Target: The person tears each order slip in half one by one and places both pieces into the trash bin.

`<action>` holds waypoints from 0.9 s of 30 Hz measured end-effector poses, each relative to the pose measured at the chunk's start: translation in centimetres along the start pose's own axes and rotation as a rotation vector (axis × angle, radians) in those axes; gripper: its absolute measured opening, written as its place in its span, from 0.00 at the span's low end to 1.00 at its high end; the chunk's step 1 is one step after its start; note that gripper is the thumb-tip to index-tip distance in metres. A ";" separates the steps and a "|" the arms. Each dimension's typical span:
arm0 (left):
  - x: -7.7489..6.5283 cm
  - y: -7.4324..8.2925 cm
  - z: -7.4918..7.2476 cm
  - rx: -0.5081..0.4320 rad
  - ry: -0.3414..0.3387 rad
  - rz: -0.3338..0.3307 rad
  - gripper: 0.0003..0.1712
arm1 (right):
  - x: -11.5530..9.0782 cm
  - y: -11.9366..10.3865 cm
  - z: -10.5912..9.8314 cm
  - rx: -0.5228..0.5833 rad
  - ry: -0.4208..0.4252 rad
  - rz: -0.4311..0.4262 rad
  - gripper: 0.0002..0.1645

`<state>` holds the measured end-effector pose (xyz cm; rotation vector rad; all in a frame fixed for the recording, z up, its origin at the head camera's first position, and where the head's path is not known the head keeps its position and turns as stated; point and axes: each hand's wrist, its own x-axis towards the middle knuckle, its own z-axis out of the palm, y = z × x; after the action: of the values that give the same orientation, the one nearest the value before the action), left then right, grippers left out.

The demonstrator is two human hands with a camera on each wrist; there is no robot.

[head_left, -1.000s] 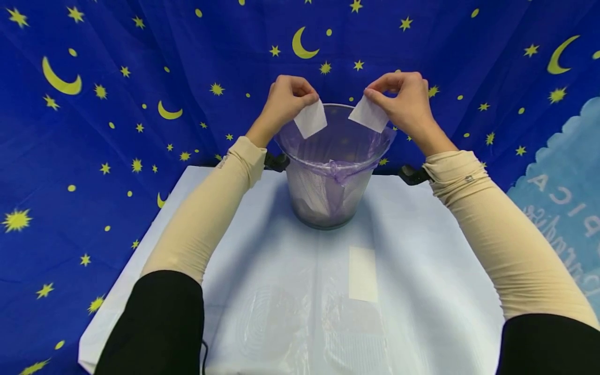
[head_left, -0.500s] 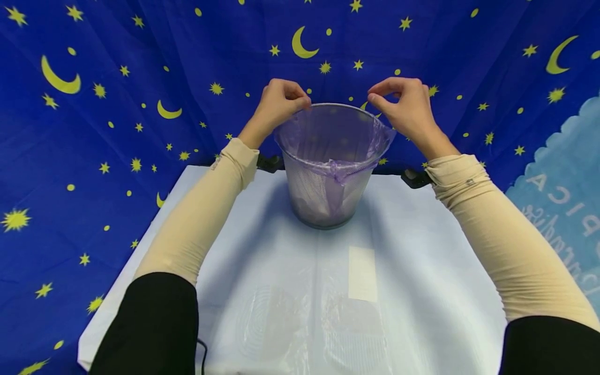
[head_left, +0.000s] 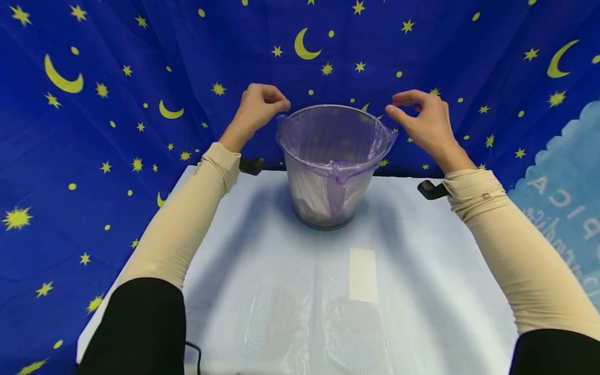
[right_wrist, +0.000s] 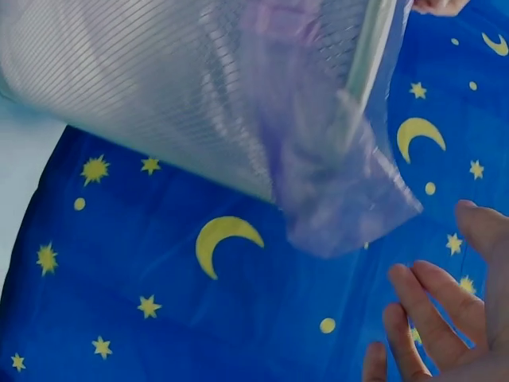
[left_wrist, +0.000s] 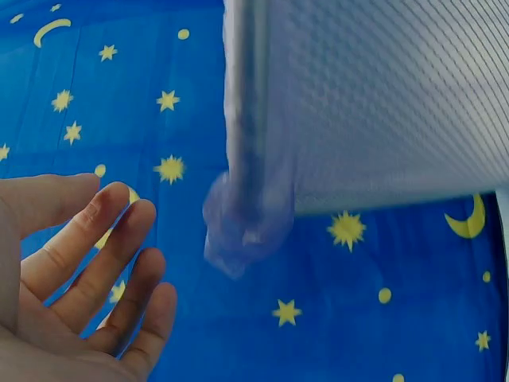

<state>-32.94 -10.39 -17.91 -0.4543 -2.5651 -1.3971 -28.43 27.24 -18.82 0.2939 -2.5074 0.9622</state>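
Observation:
A mesh wastebasket (head_left: pixel 304 190) stands upright near the back of the table, lined with a thin purple plastic bag (head_left: pixel 341 171) folded over its rim and knotted at the front. Something whitish shows low down through the mesh. My left hand (head_left: pixel 257 109) hovers just left of the rim, fingers loosely bent and holding nothing. To the right of the rim, my right hand (head_left: pixel 425 124) hangs in the air, thumb and fingertips apart and empty. Both wrist views show a gap between hand and basket; a loose corner of the bag (right_wrist: pixel 350 207) juts out toward the right hand.
A pale rectangular card (head_left: pixel 363 275) lies on the white table cover (head_left: pixel 422 291) in front of the basket. Blue cloth (head_left: pixel 225 47) with yellow moons and stars hangs behind. A light-blue printed sheet (head_left: pixel 567 182) is at the right. A dark cable (head_left: pixel 199 359) runs near the left sleeve.
Each hand pinched a small white square over the basket a second ago; both squares have left the fingers. The hands have since moved apart, left hand leftward, right hand rightward and slightly down.

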 end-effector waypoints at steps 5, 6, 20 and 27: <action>-0.3 -1.1 -1.6 -0.020 0.028 -0.009 0.10 | -0.7 1.7 -0.7 -0.003 0.064 0.011 0.33; -0.4 -1.3 -1.9 -0.027 0.032 -0.009 0.10 | -0.9 2.1 -0.8 -0.001 0.078 0.015 0.32; -1.3 -4.4 -2.2 -0.034 0.062 -0.082 0.10 | -2.9 5.1 0.5 0.077 0.213 0.025 0.27; -1.5 -6.0 -1.2 -0.065 0.054 -0.083 0.11 | -3.9 6.0 1.6 0.071 0.218 0.032 0.25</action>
<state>-33.59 -14.70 -22.46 -0.3188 -2.5281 -1.5025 -27.54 30.73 -25.22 0.1613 -2.2904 1.0380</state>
